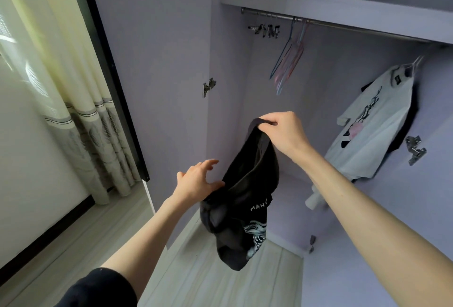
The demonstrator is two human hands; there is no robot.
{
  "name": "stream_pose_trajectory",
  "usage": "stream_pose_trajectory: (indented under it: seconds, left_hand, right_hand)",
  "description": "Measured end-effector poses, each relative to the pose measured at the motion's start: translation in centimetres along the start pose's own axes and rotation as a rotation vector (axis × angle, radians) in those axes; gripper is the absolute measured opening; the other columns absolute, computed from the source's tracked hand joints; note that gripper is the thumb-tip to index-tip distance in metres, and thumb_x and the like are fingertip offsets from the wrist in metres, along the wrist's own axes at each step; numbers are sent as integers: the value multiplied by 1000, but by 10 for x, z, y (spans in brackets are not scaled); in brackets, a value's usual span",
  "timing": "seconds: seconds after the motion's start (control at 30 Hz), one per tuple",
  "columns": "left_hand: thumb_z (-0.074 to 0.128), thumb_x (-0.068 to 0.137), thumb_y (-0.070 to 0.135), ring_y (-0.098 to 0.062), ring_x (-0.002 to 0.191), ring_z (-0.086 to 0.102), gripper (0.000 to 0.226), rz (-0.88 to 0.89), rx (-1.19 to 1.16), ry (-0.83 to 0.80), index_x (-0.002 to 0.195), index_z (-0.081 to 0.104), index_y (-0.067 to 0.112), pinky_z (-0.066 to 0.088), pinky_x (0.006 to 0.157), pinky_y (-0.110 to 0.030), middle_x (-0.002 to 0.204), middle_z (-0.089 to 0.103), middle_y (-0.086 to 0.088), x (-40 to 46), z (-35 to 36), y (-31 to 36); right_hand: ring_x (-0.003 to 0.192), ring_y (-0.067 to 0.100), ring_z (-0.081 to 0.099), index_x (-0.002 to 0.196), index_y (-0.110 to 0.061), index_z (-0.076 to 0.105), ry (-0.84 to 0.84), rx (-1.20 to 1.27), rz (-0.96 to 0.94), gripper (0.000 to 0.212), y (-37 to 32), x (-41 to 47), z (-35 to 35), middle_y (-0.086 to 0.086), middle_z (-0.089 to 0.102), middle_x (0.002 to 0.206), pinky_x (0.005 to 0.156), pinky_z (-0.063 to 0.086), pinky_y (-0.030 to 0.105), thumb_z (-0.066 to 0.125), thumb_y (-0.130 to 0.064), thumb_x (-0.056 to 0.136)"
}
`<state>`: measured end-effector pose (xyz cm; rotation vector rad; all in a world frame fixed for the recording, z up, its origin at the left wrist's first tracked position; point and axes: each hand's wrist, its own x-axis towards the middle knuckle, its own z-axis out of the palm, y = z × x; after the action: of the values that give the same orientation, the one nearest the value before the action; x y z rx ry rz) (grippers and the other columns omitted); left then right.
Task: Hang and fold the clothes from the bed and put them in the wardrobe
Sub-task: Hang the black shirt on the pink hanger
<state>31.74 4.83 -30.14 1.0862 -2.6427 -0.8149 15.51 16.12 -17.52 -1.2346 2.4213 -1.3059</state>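
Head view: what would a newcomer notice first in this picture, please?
At the centre, the right hand holds up a black T-shirt by its collar, while the left hand touches its side. Behind, in the open wardrobe, empty hangers hang from the rail, and a white printed T-shirt hangs at the right.

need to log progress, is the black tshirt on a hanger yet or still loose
Loose. The black t-shirt dangles bunched from the right hand, which pinches its top edge; no hanger shows in it. The empty hangers are on the rail.
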Motion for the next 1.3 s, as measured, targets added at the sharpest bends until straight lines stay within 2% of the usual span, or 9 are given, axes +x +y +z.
stream_pose_trajectory:
  seconds: [0.1,0.2,0.43,0.63,0.73,0.83,1.03,1.17,1.3]
  left_hand:
    - [58,87,35,-20,107,58,22,-22,83,2,108,63,32,30,86,-33,108,67,8,2,4,3]
    - [53,89,29,-24,105,56,16,-41,138,50,99,65,26,26,80,-33,101,68,4,1,2,0]
    - [35,90,6,-34,77,45,9,-135,-47,264,96,33,13,25,74,-36,89,61,-16,11,-19,-3]
    - [50,92,20,-27,109,53,17,-219,-111,98,109,53,21,30,93,-38,103,67,-4,23,-35,-2]
    - [55,85,19,-24,111,53,20,-242,42,59,101,65,27,29,93,-37,104,65,-1,23,-39,-9]
    - [56,83,21,-27,104,53,19,-266,98,131,97,67,25,26,84,-37,99,63,-2,22,-44,-11]
    - [47,80,19,-31,91,53,21,-416,-334,262,94,63,23,42,98,-40,95,60,-9,21,-55,8]
    - [44,64,27,-32,92,57,32,-339,-387,104,86,66,19,46,96,-39,89,65,-15,13,-59,11]
    - [52,79,10,-25,77,60,14,-154,-160,-283,76,65,12,48,83,-30,72,61,-10,9,-56,13]
  right_hand:
    - [88,28,66,86,-11,76,54,33,-1,19,-6,4,-12,6,73,84,86,52,38,58,-7,80]
    - [91,26,65,89,-11,76,106,20,17,20,0,6,-24,5,73,88,89,51,40,58,-7,81]
    - [90,27,62,91,-13,71,143,-203,144,15,35,6,-44,5,70,88,80,49,35,57,-18,90]
    - [83,30,60,88,-14,67,168,-425,184,17,46,4,-47,3,64,77,71,43,32,52,-19,92]
    - [90,30,58,96,-18,68,190,-565,167,17,45,5,-54,4,68,87,84,29,35,51,-18,93]
    - [76,26,53,97,-20,66,148,-814,113,19,50,3,-60,1,60,73,75,13,35,48,-14,93]
    - [86,27,58,96,-20,58,29,-1025,157,24,67,-6,-68,2,63,89,89,29,38,46,-3,84]
    - [79,30,53,79,-12,49,66,-838,384,4,76,-12,-71,7,55,82,76,36,35,48,-10,83]
    - [55,21,53,61,-8,48,129,-403,502,23,71,-13,-68,8,60,62,50,39,20,44,-3,83]
